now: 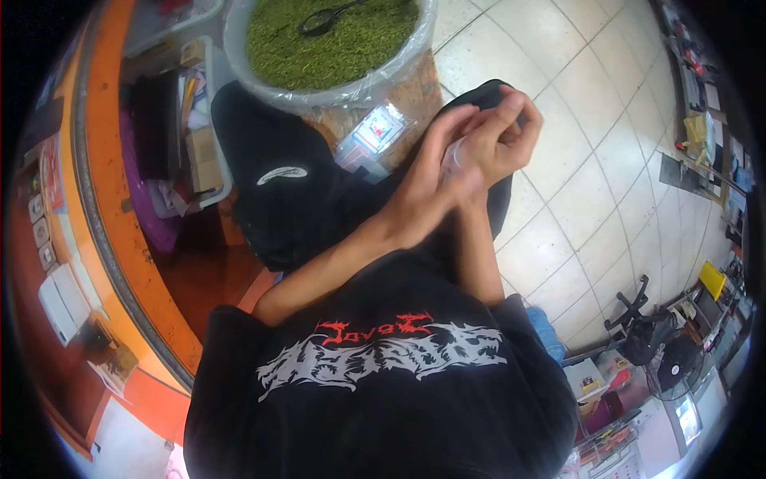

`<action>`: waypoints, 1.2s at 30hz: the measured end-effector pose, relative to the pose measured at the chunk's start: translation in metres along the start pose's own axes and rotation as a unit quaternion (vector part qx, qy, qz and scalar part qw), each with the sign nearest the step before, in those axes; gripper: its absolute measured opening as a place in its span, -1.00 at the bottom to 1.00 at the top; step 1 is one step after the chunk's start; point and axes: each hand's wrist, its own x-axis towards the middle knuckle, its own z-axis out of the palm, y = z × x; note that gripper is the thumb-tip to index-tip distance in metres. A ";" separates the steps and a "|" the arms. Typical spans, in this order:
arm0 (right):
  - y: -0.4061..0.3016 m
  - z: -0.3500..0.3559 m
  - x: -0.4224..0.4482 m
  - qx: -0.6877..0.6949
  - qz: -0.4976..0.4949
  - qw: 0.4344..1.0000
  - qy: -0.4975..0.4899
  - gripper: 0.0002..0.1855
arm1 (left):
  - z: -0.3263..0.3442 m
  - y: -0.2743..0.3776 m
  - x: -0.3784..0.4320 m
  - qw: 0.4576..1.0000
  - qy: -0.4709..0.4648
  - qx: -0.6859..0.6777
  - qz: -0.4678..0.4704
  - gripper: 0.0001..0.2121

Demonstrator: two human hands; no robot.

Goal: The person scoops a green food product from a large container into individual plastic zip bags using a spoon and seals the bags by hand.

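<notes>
My left hand (435, 152) and my right hand (499, 141) are pressed together over my right thigh. A small piece of clear plastic (458, 155), apparently a bag, is caught between them. Its contents, if any, are hidden by my palms. The right hand's fingers are curled, while those of the left stretch upward along it. Left of the hands, clear plastic packets with a printed label (378, 129) lie on a wooden surface (419, 90). Beyond them stands a large plastic-lined tub (353, 90) full of shredded green-brown plant matter (335, 60), with a black spoon (320, 23) resting on top.
At the left, a clear plastic bin (222, 173) holds boxes and papers beside an orange ledge (111, 197). Pale floor tiles (574, 149) spread to the right. A black fan (673, 365) and shelves with assorted goods stand at the lower right, near a blue water bottle (544, 335).
</notes>
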 end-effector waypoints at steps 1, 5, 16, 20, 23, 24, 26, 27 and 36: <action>-0.001 -0.002 0.009 -0.023 -0.032 0.999 0.025 -0.76 | -0.002 0.001 -0.001 0.999 -0.014 0.045 0.010 -0.46; -0.012 -0.003 0.023 -0.004 -0.075 0.997 0.013 -0.74 | -0.005 0.000 0.006 0.994 0.031 0.105 -0.003 -0.61; -0.021 -0.015 0.019 -0.044 -0.163 0.970 -0.175 -0.75 | -0.031 0.025 0.019 0.989 0.139 0.041 0.034 -0.72; -0.050 -0.023 0.031 -0.085 -0.256 0.892 -0.362 -0.81 | -0.044 0.030 0.022 0.985 0.154 -0.020 0.080 -0.70; -0.062 -0.018 0.030 -0.091 -0.214 0.881 -0.412 -0.70 | -0.049 0.036 0.023 0.982 0.143 -0.067 0.103 -0.70; -0.065 -0.016 0.034 -0.102 -0.217 0.876 -0.419 -0.70 | -0.050 0.038 0.023 0.983 0.142 -0.049 0.109 -0.69; -0.073 -0.011 0.040 -0.144 -0.260 0.858 -0.419 -0.70 | -0.053 0.039 0.022 0.983 0.140 -0.014 0.119 -0.68; -0.080 -0.007 0.044 -0.175 -0.299 0.843 -0.412 -0.69 | -0.055 0.040 0.022 0.981 0.147 0.020 0.126 -0.66; -0.102 0.021 0.020 -0.207 -0.398 0.809 -0.380 -0.63 | -0.083 0.047 0.014 0.926 0.219 0.225 0.209 -0.59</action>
